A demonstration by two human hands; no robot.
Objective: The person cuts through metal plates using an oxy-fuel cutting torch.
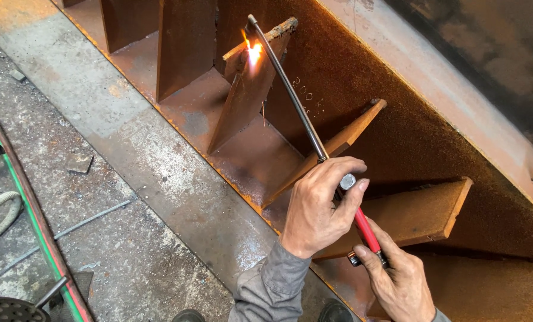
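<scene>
My left hand point(320, 206) grips the valve end of a cutting torch point(296, 101), a long dark tube with a red handle. My right hand point(397, 277) holds the red handle's lower end, lower right in the head view. The torch tip reaches up to a bright flame point(254, 52) on the top edge of a rusty stiffener plate point(245, 95). That plate stands tilted inside a large rusty steel beam point(397, 137).
More rusty stiffener plates point(409, 214) stand along the beam, which lies on a grey concrete floor point(129, 191). Red and green hoses point(34, 220) run along the left, with a grey corrugated hose point(1, 214), a thin rod point(70, 229) and a metal scrap point(78, 163).
</scene>
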